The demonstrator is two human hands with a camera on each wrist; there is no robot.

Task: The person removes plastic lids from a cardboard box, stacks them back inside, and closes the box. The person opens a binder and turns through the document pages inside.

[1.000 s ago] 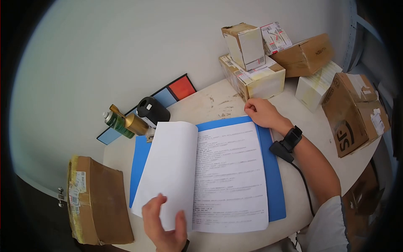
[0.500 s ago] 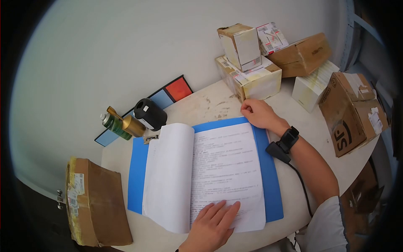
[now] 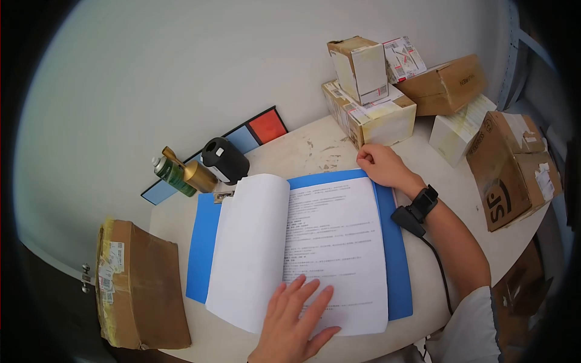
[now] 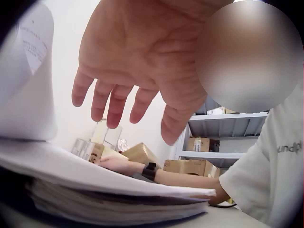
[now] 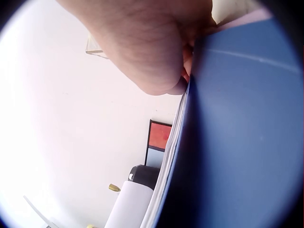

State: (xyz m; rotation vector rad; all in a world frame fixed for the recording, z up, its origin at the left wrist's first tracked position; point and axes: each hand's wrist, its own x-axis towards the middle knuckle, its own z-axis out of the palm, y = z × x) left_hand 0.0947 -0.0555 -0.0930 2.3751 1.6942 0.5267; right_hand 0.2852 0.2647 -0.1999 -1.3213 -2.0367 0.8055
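A blue clip folder [image 3: 399,278] lies open with a stack of printed sheets [image 3: 339,242]. Several pages [image 3: 248,254] are turned over to the left and curl up near the metal clip [image 3: 224,196]. My left hand [image 3: 293,323] is over the lower part of the printed page, fingers spread and loosely straight; the left wrist view shows its palm [image 4: 137,57] above the paper edges. At the folder's top right corner my right hand [image 3: 390,169] rests with curled fingers. Its fingertips are partly hidden behind the folder edge [image 5: 190,90] in the right wrist view, so I cannot tell whether they grip it.
Behind the folder stand a green spray can [image 3: 174,175], a gold container [image 3: 200,176] and a black cylinder [image 3: 225,160]. A cardboard box [image 3: 151,284] is at the left. Stacked boxes [image 3: 387,118] and a brown carton [image 3: 508,175] stand at the right. A black cable [image 3: 445,272] hangs from the right wrist.
My left hand has moved right from the turned sheet onto the printed page, and its fingers have spread. Another page has gone over to the left. The right hand stays at the corner.
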